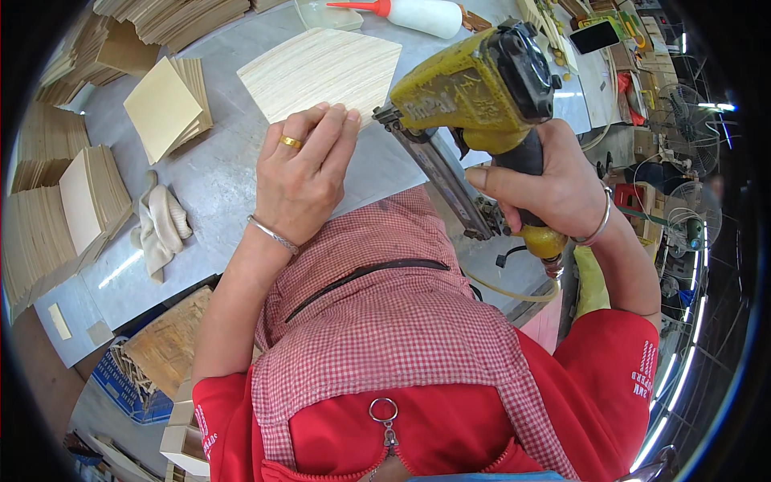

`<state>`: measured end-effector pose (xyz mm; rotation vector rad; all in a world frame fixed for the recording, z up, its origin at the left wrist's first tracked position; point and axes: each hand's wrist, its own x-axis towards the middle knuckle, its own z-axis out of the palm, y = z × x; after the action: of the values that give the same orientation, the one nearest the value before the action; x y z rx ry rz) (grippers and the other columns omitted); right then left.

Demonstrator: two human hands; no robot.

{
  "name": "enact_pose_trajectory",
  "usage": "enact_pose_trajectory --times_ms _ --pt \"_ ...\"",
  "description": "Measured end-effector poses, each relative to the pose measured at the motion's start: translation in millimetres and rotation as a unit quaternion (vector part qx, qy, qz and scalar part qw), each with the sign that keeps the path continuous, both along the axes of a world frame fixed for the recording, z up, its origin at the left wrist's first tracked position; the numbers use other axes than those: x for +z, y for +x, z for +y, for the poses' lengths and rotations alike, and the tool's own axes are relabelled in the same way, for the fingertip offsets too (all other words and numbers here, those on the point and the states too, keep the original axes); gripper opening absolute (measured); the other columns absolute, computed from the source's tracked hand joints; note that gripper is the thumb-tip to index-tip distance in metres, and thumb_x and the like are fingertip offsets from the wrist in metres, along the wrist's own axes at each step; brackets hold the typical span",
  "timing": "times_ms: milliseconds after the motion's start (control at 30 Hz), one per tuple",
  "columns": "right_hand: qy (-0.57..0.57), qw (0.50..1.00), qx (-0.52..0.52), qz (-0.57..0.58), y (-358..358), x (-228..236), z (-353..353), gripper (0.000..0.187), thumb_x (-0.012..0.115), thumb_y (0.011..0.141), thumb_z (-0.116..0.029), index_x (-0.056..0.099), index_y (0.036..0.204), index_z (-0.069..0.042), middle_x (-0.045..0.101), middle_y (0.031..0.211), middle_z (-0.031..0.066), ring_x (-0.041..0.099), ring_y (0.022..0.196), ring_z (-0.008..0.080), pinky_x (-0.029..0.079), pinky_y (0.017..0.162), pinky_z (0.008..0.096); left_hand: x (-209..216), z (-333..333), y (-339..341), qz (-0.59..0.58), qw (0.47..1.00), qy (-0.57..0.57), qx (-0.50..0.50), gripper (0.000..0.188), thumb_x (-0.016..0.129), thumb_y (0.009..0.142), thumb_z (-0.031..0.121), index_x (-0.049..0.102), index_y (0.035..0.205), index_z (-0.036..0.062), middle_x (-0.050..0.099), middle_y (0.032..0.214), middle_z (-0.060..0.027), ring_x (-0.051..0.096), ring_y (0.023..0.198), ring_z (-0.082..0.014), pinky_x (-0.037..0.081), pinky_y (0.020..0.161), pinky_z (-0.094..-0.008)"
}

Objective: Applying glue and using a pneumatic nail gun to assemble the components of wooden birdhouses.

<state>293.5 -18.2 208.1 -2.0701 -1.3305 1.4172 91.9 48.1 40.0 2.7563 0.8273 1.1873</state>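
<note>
Yellow nail gun (pixel 474 92) within right-hand fingers (pixel 514 186)

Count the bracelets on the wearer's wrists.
2. One silver-coloured bracelet is on the wrist of the left hand, which lies at the edge of the pale wooden panel; another bracelet is on the wrist of the right hand, which grips the yellow nail gun.

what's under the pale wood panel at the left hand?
Grey tabletop shows around the panel. Whatever lies directly beneath is covered by the panel itself; the fingers of the left hand also hide part of its near edge.
</note>
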Motion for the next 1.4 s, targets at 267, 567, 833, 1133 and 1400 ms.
enact_pose_trajectory --times_ms 267,567,833,1133,1400 --pt "-0.021 0.999 0.017 -0.031 -1 3 5 0.034 0.068 0.075 -0.02 0.061 0.089 0.01 0.057 0.056 0.0046 0.055 0.045 0.0089 0.044 0.043 0.025 -1 1 1 -0.003 1.0 0.0 -0.002 0.038 0.062 0.067 0.002 0.064 0.105 -0.0005 0.061 0.106 -0.0061 0.059 0.096 -0.02 0.046 0.076 -0.0318" --pt "0.008 0.985 0.121 -0.124 -3 10 14 0.033 0.066 0.071 -0.018 0.063 0.092 0.008 0.06 0.06 0.0135 0.058 0.05 0.018 0.047 0.053 0.0333 19 14 -18 -0.019 0.988 -0.139 -0.058 0.034 0.057 0.079 0.001 0.06 0.113 0.0026 0.063 0.103 -0.0071 0.059 0.094 -0.0226 0.046 0.075 -0.0324" --pt "0.026 0.994 0.089 -0.051 -24 5 2 0.037 0.069 0.072 -0.022 0.064 0.101 0.0 0.062 0.068 0.0147 0.058 0.057 0.0226 0.047 0.06 0.0347 18 24 -25 -0.123 0.94 -0.31 -0.077 0.041 0.044 0.093 0.0 0.047 0.133 0.0103 0.069 0.103 -0.0078 0.064 0.087 -0.0211 0.048 0.073 -0.0287" --pt "0.015 0.99 0.127 -0.061 -33 -1 8 0.033 0.069 0.072 -0.022 0.065 0.097 0.0 0.061 0.068 0.0156 0.055 0.057 0.0228 0.047 0.06 0.0355 16 24 -25 -0.14 0.938 -0.306 -0.084 0.039 0.045 0.093 0.003 0.05 0.131 0.0105 0.067 0.098 -0.0097 0.059 0.075 -0.0234 0.047 0.069 -0.0306" --pt "0.009 0.993 0.101 -0.057 -40 2 6 0.03 0.066 0.072 -0.02 0.064 0.093 0.002 0.059 0.064 0.016 0.054 0.054 0.0219 0.047 0.058 0.0356 21 24 -24 -0.134 0.939 -0.306 -0.08 0.038 0.046 0.091 -0.001 0.05 0.128 0.0077 0.067 0.099 -0.01 0.062 0.087 -0.0276 0.049 0.076 -0.0345"
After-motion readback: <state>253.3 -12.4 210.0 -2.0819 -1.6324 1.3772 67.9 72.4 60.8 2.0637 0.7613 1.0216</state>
